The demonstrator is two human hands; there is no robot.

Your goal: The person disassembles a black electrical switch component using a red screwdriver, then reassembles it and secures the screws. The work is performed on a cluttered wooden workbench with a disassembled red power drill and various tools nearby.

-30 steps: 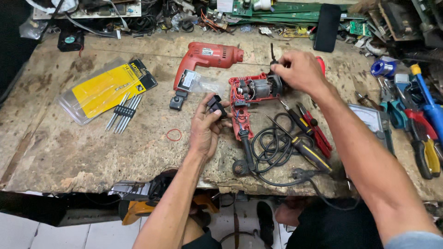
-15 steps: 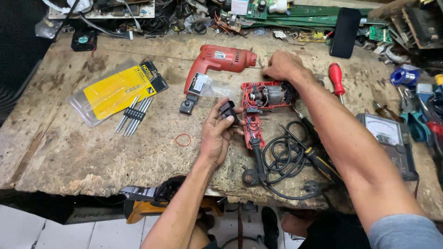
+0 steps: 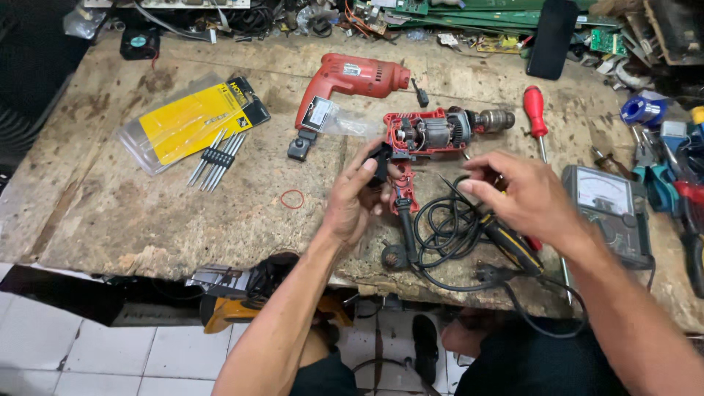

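An opened red drill (image 3: 429,136) lies mid-bench with its motor and chuck exposed. Its handle runs down to a coiled black cable (image 3: 447,235). My left hand (image 3: 352,202) pinches a small black switch part (image 3: 378,158) right beside the drill's handle. My right hand (image 3: 524,194) hovers over the cable and some yellow-handled tools with fingers spread, holding nothing. The drill's other red housing half (image 3: 352,81) rests further back on the worn wooden bench (image 3: 147,220).
A red-handled screwdriver (image 3: 534,110) and a multimeter (image 3: 605,205) lie to the right, with pliers and tools at the far right edge. A yellow bit package (image 3: 191,121), loose drill bits (image 3: 216,158) and a red rubber band (image 3: 292,199) sit left. Circuit boards clutter the back.
My right hand has come off the drill's motor end and drawn back toward me, above the cable. My left hand still holds the black part by the handle.
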